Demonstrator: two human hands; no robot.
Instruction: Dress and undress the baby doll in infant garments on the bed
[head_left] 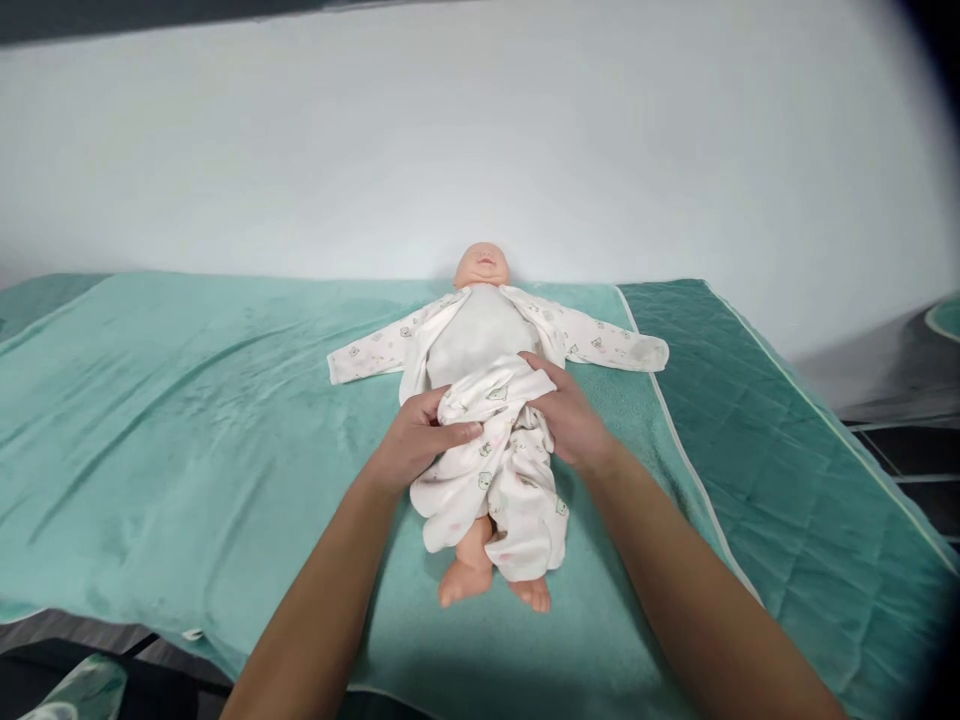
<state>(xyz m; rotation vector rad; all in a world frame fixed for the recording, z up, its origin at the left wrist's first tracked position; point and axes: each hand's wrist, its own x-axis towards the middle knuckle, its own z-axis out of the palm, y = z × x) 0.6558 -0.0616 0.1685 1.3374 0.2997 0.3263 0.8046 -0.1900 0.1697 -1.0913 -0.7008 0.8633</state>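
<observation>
A baby doll (482, 264) lies on its back, head toward the wall and feet toward me. Its printed white jacket (600, 343) is spread open at the front, with both sleeves stretched out sideways over a plain pale torso (480, 330). Matching baby pants (487, 470) cover the legs, bunched at the waist, and both bare feet stick out below. My left hand (420, 435) is closed on the left side of the pants, thumb on top. On the other side my right hand (566, 415) grips the waistband, its fingers partly hidden by the cloth.
A light green blanket (187, 430) covers the surface under the doll. To the right is a darker quilted cover (750, 420). Behind stands a white wall (450, 130). Dark items (112, 680) lie below the front left edge.
</observation>
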